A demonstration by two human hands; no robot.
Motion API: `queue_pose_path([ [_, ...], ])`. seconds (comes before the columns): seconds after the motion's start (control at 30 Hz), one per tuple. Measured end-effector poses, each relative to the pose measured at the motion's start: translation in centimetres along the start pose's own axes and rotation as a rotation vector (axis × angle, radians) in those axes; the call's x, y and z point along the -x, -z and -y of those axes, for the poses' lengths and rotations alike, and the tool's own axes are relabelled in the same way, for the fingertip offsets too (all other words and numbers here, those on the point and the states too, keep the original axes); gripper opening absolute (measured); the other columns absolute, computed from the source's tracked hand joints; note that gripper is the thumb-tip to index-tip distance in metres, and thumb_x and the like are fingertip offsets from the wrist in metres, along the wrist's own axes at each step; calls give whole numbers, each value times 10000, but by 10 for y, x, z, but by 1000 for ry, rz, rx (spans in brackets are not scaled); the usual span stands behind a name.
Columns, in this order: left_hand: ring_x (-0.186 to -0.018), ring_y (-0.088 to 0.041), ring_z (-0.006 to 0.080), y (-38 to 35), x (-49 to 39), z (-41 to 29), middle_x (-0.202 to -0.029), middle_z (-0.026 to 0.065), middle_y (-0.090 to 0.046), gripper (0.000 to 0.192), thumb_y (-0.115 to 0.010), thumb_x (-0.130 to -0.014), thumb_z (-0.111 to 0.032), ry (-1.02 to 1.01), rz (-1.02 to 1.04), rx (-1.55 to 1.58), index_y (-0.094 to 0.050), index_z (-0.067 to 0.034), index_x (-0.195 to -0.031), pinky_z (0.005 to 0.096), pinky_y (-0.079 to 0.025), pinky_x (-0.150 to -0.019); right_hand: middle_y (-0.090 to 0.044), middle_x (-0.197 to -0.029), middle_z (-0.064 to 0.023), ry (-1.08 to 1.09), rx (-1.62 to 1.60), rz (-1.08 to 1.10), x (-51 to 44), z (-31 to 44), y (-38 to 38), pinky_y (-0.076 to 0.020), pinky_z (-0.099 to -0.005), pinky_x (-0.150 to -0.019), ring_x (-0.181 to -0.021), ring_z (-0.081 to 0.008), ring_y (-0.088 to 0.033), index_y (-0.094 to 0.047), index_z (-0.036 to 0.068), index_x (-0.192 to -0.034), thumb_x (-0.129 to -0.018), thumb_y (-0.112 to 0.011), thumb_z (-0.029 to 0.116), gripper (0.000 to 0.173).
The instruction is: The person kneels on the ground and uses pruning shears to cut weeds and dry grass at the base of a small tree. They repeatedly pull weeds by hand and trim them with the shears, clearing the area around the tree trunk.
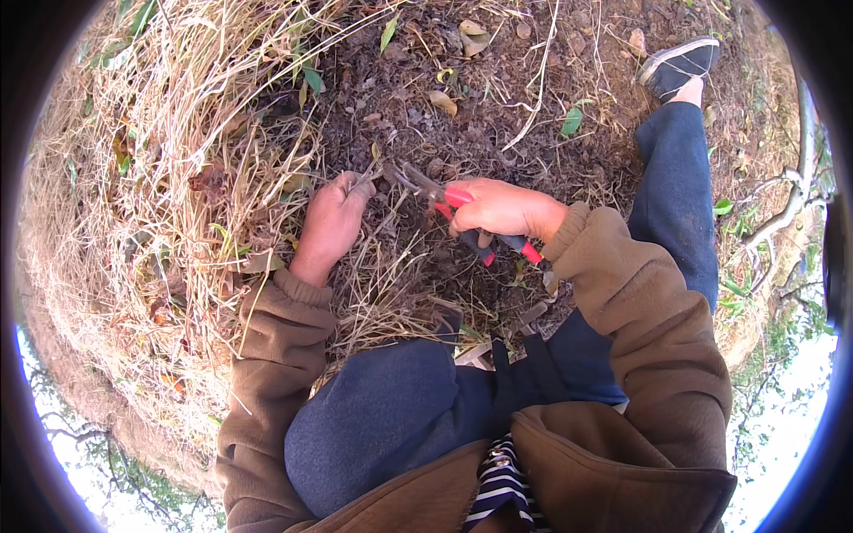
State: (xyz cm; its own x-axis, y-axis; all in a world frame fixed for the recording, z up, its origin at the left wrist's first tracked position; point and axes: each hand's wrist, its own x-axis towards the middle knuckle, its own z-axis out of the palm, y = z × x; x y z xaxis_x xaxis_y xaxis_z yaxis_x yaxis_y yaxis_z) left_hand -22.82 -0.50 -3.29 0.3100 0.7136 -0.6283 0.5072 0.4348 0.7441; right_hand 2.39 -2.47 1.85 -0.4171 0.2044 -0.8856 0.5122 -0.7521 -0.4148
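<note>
My right hand (503, 208) is wrapped around a pair of pruning shears (445, 194) with red and dark handles. Their blades point up and left, a little apart, close to bare soil. To the left, the fingers of my left hand (338, 216) pinch a few thin dry stems (363, 178), whose ends lie just short of the shear tips. Whether the stems are rooted there cannot be made out. Loose dry grass (380, 280) lies below, between my hands and my bent knee.
A thick mass of dry grass (200, 133) covers the left side. Dark soil (426, 93) with scattered leaves stretches ahead. My leg, ending in a dark shoe (680, 66), extends to the upper right. Bare branches (793, 193) stand at the right rim.
</note>
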Motion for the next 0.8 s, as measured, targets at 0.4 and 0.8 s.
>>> queue_pose_path([
  [0.4,-743,-468,53,2,6,7,-775,-20,-546,216,-528,-990,-209,-15,71,8,-566,-16,-901,227,-417,-679,-583,-810,-121,119,90,-3,-32,8,-22,-509,-389,-586,-664,-236,-605,-503,15,-1075,-788,-563,138,318],
  [0.8,-686,-481,143,-1,7,6,-734,87,-538,231,-519,-973,-208,-75,84,19,-553,14,-916,307,-444,-665,-618,-827,-158,103,25,-56,-29,18,-25,-477,-391,-620,-714,-269,-622,-506,-18,-1028,-782,-556,130,291],
])
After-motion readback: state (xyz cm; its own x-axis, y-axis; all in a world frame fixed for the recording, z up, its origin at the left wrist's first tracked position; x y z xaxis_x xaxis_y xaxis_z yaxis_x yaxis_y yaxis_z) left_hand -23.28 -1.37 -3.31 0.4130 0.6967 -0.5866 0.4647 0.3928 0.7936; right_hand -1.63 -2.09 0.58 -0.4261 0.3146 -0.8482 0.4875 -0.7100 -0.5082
